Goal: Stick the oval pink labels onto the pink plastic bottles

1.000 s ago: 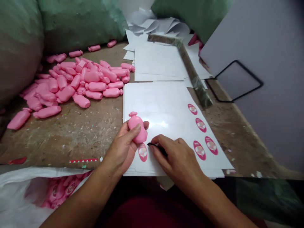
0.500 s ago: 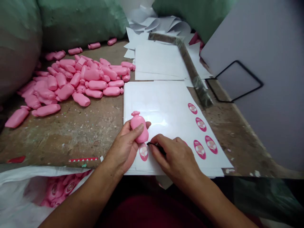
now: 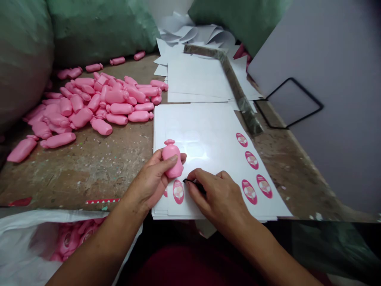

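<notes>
My left hand (image 3: 150, 183) is wrapped round a small pink plastic bottle (image 3: 172, 159), held upright over the near left corner of a white sticker sheet (image 3: 208, 135). My right hand (image 3: 218, 196) pinches a thin black tool (image 3: 193, 183) whose tip touches the sheet just right of an oval pink sticker (image 3: 178, 191). That sticker lies directly below the bottle. Several more oval pink stickers (image 3: 251, 174) remain along the sheet's right side.
A heap of pink bottles (image 3: 92, 103) covers the worn tabletop at the left. Empty white backing sheets (image 3: 196, 75) are stacked behind, with a dark strip (image 3: 238, 93) across them. A white bag (image 3: 44, 242) with stickered bottles hangs at the near left. Green sacks (image 3: 101, 28) stand behind.
The view shifted slightly. Both hands stay almost in place; the bottle has lifted a little off the oval sticker, which now shows whole.
</notes>
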Demonstrator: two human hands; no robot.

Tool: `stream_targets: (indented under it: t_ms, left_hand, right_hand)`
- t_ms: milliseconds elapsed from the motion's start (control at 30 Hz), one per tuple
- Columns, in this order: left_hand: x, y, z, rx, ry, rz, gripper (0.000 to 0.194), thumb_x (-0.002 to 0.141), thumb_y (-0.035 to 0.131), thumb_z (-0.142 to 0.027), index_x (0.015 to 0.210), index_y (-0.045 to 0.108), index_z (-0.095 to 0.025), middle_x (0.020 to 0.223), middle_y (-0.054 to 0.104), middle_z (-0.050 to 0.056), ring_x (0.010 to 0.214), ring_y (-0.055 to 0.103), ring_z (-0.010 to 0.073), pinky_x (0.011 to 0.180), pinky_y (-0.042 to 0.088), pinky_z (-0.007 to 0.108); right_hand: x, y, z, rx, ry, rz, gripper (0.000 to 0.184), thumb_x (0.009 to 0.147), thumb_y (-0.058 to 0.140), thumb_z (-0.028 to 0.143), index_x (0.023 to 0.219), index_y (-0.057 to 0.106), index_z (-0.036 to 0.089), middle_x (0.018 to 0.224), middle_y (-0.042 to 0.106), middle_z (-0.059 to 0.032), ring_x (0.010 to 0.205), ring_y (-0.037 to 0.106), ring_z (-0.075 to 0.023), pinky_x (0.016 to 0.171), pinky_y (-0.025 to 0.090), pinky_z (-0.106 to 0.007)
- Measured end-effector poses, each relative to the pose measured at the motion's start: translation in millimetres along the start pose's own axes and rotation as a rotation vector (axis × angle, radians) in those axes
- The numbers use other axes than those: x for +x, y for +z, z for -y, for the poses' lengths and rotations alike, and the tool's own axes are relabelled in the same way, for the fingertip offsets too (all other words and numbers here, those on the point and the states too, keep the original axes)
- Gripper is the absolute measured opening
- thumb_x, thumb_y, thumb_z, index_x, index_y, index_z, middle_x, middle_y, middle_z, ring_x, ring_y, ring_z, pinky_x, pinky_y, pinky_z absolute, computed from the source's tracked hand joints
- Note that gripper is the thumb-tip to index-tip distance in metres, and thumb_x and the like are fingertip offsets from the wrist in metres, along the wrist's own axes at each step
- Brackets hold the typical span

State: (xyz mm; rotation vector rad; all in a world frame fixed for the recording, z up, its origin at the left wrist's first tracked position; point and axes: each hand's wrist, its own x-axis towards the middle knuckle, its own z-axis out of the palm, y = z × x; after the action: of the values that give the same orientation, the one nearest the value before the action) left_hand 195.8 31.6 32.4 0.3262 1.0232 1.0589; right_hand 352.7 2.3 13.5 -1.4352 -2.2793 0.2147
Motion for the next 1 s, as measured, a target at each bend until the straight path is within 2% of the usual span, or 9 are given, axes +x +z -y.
stream_targets:
  t_ms: [133, 333, 567, 733, 900, 1000]
  left_hand:
    - [-0.2, 2.2, 0.2, -0.041, -0.019, -0.042, 0.015, 0.092, 0.055, -0.006, 0.104, 0.063, -0.010, 0.094, 0.073, 0.012, 0.086, 0.067, 0.0130, 0.087, 0.050, 0.026]
    - [-0.1, 2.0, 1.3, -0.052, -0.023, -0.035, 0.016, 0.091, 0.057, -0.006, 0.105, 0.063, -0.011, 0.095, 0.073, 0.011, 0.086, 0.067, 0.0120, 0.084, 0.050, 0.023]
    - [-0.4, -0.2, 2.5, -0.054, -0.020, -0.035, 0.017, 0.092, 0.056, -0.006, 0.106, 0.063, -0.011, 0.095, 0.074, 0.011, 0.087, 0.068, 0.0135, 0.081, 0.052, 0.023]
    - [-0.7, 1.8, 0.4, -0.094, -0.027, -0.063, 0.015, 0.091, 0.056, -0.005, 0.102, 0.063, -0.012, 0.095, 0.074, 0.012, 0.089, 0.070, 0.0145, 0.085, 0.052, 0.024]
    - [-0.4, 1.8, 0.2, -0.099, -0.030, -0.068, 0.016, 0.091, 0.056, -0.006, 0.103, 0.062, -0.014, 0.095, 0.074, 0.011, 0.090, 0.070, 0.0147, 0.085, 0.053, 0.024]
    - [-0.3, 0.8, 1.7, -0.093, -0.024, -0.066, 0.018, 0.091, 0.056, -0.006, 0.107, 0.062, -0.013, 0.096, 0.074, 0.011, 0.092, 0.070, 0.0144, 0.089, 0.052, 0.025]
  right_hand:
    - [0.0, 0.3, 1.8, -0.004, -0.002, 0.005, 0.015, 0.090, 0.053, 0.018, 0.080, 0.064, 0.018, 0.059, 0.066, 0.0015, 0.046, 0.042, -0.0143, 0.060, 0.029, -0.029]
    - [-0.4, -0.4, 4.6, -0.005, 0.001, -0.004, 0.016, 0.090, 0.053, 0.018, 0.080, 0.065, 0.017, 0.057, 0.064, 0.0011, 0.046, 0.041, -0.0151, 0.058, 0.028, -0.028]
    - [2.2, -2.6, -0.3, 0.129, 0.006, 0.049, 0.011, 0.088, 0.057, 0.018, 0.081, 0.065, 0.019, 0.064, 0.069, 0.0024, 0.051, 0.051, -0.0155, 0.057, 0.031, -0.027]
    - [-2.9, -2.0, -2.4, 0.030, -0.004, 0.012, 0.014, 0.090, 0.052, 0.018, 0.082, 0.064, 0.018, 0.061, 0.067, 0.0019, 0.048, 0.047, -0.0152, 0.060, 0.030, -0.029]
    - [-4.9, -1.2, -2.1, 0.029, -0.014, 0.053, 0.015, 0.090, 0.051, 0.019, 0.080, 0.062, 0.018, 0.058, 0.065, 0.0026, 0.047, 0.045, -0.0139, 0.064, 0.030, -0.031]
    - [-2.1, -4.4, -1.2, 0.037, 0.037, 0.102, 0.014, 0.089, 0.052, 0.021, 0.080, 0.063, 0.019, 0.061, 0.067, 0.0017, 0.049, 0.047, -0.0149, 0.063, 0.030, -0.030]
